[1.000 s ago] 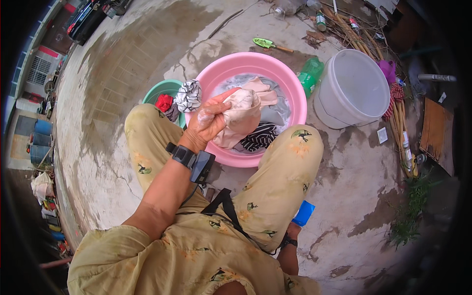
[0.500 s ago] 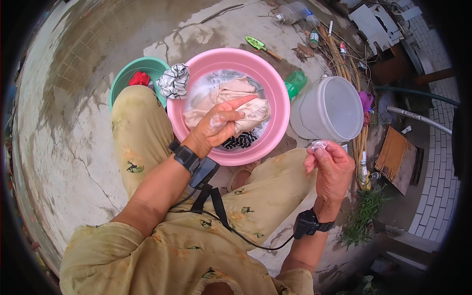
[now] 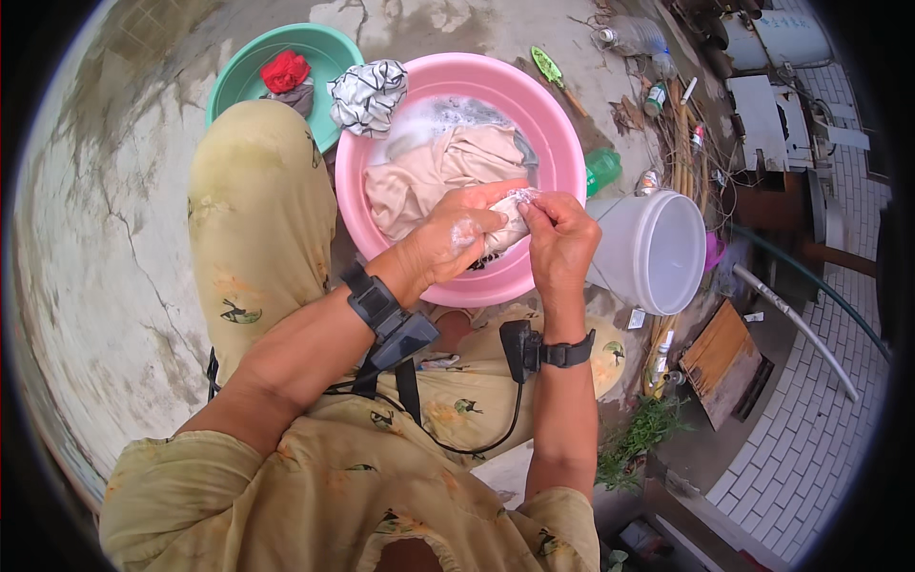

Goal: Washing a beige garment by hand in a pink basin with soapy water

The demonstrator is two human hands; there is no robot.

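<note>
A wet beige garment (image 3: 429, 181) lies bunched in a pink basin (image 3: 564, 124) of sudsy water. My left hand (image 3: 456, 236) is closed on a fold of it above the basin's near right side, with white foam or powder on the back of the hand. My right hand (image 3: 564, 243) meets the left at that raised fold, its fingers pinched together. Whitish stuff (image 3: 521, 194) shows at its fingertips against the cloth; whether they pinch it or the cloth is hidden. A small bit of black-and-white striped cloth (image 3: 484, 260) shows below the hands. White cloth with dark lines (image 3: 368, 98) hangs over the basin's left rim.
A green basin (image 3: 229, 71) with red cloth (image 3: 285, 71) and grey cloth stands at the left. To the right are a green bottle (image 3: 602, 170) and a translucent white bucket (image 3: 624, 248). A green trowel (image 3: 547, 65) lies beyond; sticks and bottles line the right.
My right hand has moved left and forward from beside the bucket to the fold in my left hand. My left hand keeps its hold on the garment. The whole view has shifted.
</note>
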